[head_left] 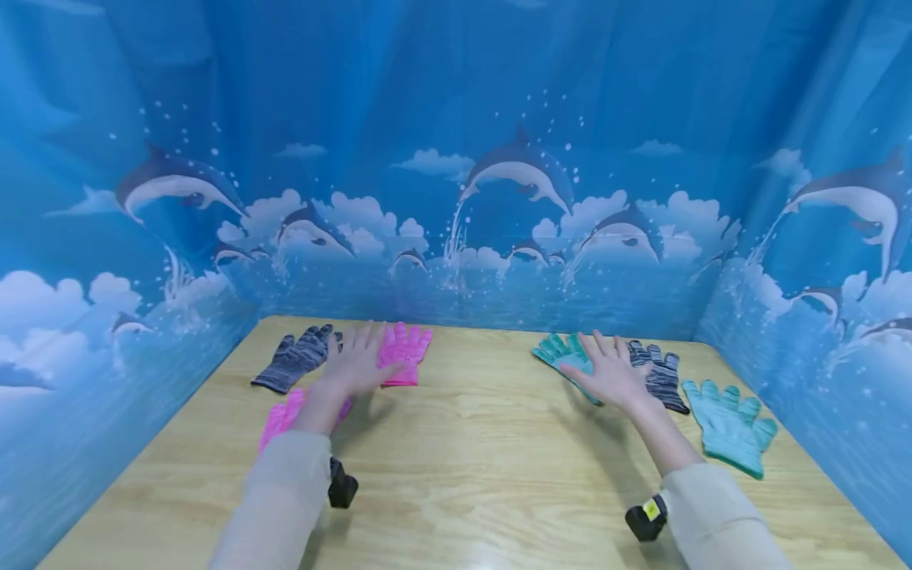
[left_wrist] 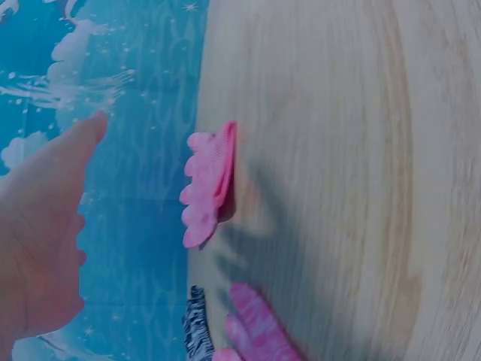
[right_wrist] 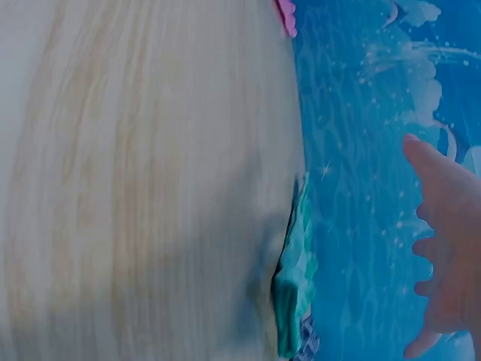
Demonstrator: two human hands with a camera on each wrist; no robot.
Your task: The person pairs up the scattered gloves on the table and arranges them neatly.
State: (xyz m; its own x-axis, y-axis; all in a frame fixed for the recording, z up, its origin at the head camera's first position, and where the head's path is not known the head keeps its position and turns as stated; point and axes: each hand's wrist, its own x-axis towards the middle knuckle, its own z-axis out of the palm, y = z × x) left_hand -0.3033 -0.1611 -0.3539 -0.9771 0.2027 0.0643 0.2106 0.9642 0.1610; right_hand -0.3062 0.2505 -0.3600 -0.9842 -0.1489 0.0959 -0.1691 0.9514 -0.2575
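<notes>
My left hand (head_left: 354, 364), fingers spread, hovers above the table among the gloves on the left and holds nothing. Beside it lie a pink glove (head_left: 404, 352) on its right and a dark grey mottled glove (head_left: 292, 360) on its left. A second pink glove (head_left: 280, 419) is partly hidden under the left wrist. On the other side my right hand (head_left: 611, 370) is raised with spread fingers, also holding nothing. It overlaps a green glove (head_left: 563, 352) and a black-and-white mottled glove (head_left: 663, 380). Farther right another green glove (head_left: 734, 427) lies flat.
A light wooden table (head_left: 456, 459) carries all the gloves. Blue curtains (head_left: 456, 269) printed with dolphins and clouds stand around its back and sides. Each forearm wears a small black camera, one on the left (head_left: 343, 484) and one on the right (head_left: 647, 518).
</notes>
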